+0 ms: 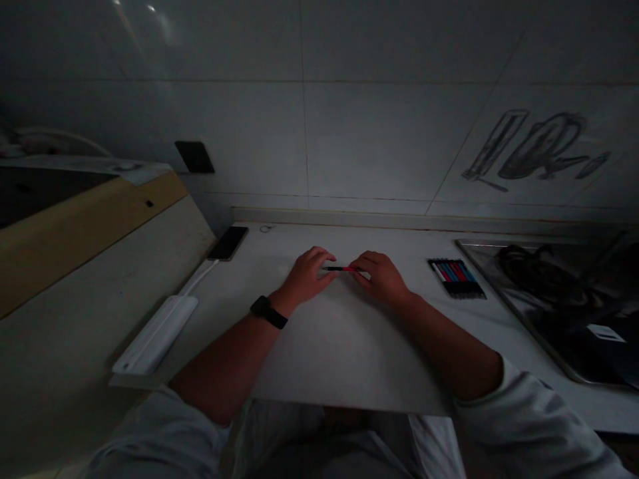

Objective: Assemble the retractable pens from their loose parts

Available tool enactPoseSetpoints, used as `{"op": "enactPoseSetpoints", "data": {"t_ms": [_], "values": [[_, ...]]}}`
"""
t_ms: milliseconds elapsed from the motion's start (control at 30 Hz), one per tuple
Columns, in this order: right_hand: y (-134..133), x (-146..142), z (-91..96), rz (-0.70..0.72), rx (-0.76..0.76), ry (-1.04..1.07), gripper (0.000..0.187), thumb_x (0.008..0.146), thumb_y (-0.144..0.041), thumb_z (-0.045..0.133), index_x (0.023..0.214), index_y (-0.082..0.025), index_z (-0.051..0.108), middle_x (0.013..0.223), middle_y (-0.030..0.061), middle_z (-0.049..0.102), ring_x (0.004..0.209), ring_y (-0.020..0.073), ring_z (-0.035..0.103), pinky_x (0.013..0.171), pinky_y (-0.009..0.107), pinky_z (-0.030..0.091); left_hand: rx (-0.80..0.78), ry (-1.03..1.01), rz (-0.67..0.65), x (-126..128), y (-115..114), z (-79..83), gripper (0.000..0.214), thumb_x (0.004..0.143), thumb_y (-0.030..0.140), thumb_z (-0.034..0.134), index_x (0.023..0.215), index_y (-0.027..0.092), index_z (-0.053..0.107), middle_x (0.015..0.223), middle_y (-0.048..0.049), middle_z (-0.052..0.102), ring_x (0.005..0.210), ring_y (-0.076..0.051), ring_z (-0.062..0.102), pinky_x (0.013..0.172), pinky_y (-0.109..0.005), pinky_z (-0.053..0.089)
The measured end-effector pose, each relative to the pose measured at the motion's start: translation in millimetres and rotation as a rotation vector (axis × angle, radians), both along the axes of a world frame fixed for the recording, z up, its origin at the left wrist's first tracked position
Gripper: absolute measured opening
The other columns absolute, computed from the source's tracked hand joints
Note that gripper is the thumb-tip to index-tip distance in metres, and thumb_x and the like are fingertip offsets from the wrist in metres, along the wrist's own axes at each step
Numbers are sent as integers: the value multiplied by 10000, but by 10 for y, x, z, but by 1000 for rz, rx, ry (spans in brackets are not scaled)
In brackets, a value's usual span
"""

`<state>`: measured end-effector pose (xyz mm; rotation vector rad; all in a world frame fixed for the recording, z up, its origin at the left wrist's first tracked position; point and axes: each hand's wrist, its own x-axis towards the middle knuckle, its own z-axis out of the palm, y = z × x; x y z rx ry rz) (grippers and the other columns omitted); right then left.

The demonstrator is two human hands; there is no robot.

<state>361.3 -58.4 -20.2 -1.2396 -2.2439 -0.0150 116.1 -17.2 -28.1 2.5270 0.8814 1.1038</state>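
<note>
A slim pen (341, 269), black on its left half and red on its right, lies level between my two hands, just over the white counter. My left hand (308, 276), with a black watch on its wrist, curls round the pen's dark, pointed end. Its thumb is along the near side and its index finger arches beyond. The red end sits pinched between the thumb and fingers of my right hand (380, 275). To the right of that hand lies a flat pack of colored pens (456, 278), with white, red and blue barrels showing.
A phone (228, 243) and a white power strip (157, 334) with its cable lie on the left, beside a wooden-edged cabinet (114, 246). A small ring-like item (267, 228) is near the wall. On the right, a metal-rimmed sink (509, 313) holds dark objects.
</note>
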Motion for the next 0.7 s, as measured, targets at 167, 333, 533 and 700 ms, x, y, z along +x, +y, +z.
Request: {"op": "enactPoseSetpoints", "data": {"t_ms": [167, 333, 533, 700], "values": [[-5, 7, -7, 9, 19, -27, 259, 1025, -368, 573, 1086, -212, 771, 1019, 112, 736, 938, 258, 644, 882, 398, 434, -11, 68, 18, -10, 35, -54, 222, 1060, 301, 508, 990, 208, 697, 1118, -79, 640, 1062, -213, 634, 969, -409, 539], [10, 19, -29, 16, 15, -41, 253, 1031, -360, 576, 1090, -211, 772, 1009, 110, 744, 930, 252, 651, 889, 390, 425, -33, 31, -53, -4, 34, -69, 83, 975, 226, 640, 1056, 208, 643, 1154, -84, 633, 1095, -225, 619, 970, -410, 537], [38, 31, -61, 47, 126, -20, 200, 1018, -332, 620, 1055, -203, 768, 971, 90, 743, 892, 233, 657, 848, 370, 434, -38, 17, -38, -5, 28, -59, 188, 982, 345, 657, 1120, 217, 653, 1163, -84, 628, 1113, -227, 619, 991, -415, 533], [40, 30, -66, 70, 139, -48, 188, 1009, -329, 634, 1043, -208, 774, 939, 86, 740, 860, 226, 653, 834, 366, 425, -49, 45, -47, -9, 57, -105, 133, 1017, 289, 577, 974, 202, 668, 1170, -86, 628, 1104, -222, 631, 992, -418, 533]]}}
